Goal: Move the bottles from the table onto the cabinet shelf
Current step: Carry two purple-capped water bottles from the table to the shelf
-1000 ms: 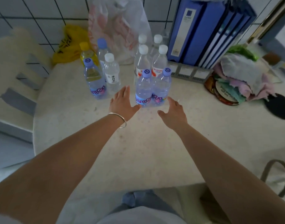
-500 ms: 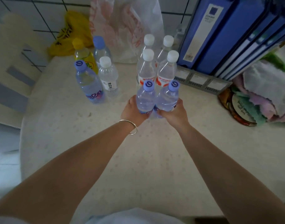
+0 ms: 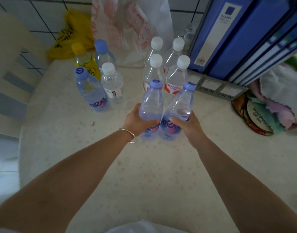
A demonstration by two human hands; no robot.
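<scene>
Two clear blue-capped water bottles are held side by side above the table (image 3: 161,174). My left hand (image 3: 136,121) grips the left bottle (image 3: 152,101) around its middle, and my right hand (image 3: 186,125) grips the right bottle (image 3: 182,103), which leans to the right. Behind them stand several white-capped bottles with red labels (image 3: 175,76). Farther left is a group: a blue-capped bottle (image 3: 90,91), a white-capped bottle (image 3: 111,81), a yellow bottle (image 3: 83,59) and another blue-capped bottle (image 3: 103,53). No cabinet shelf is visible.
Blue binders (image 3: 237,36) in a grey rack stand at the back right. A pile of cloths (image 3: 279,101) lies at the right edge. A white plastic bag (image 3: 132,27) and a yellow bag (image 3: 73,34) sit against the tiled wall. A pale chair (image 3: 11,68) stands left of the table.
Both hands reached forward, closed around the two front blue-capped bottles, and have now lifted and pulled them toward me; the right bottle has tilted.
</scene>
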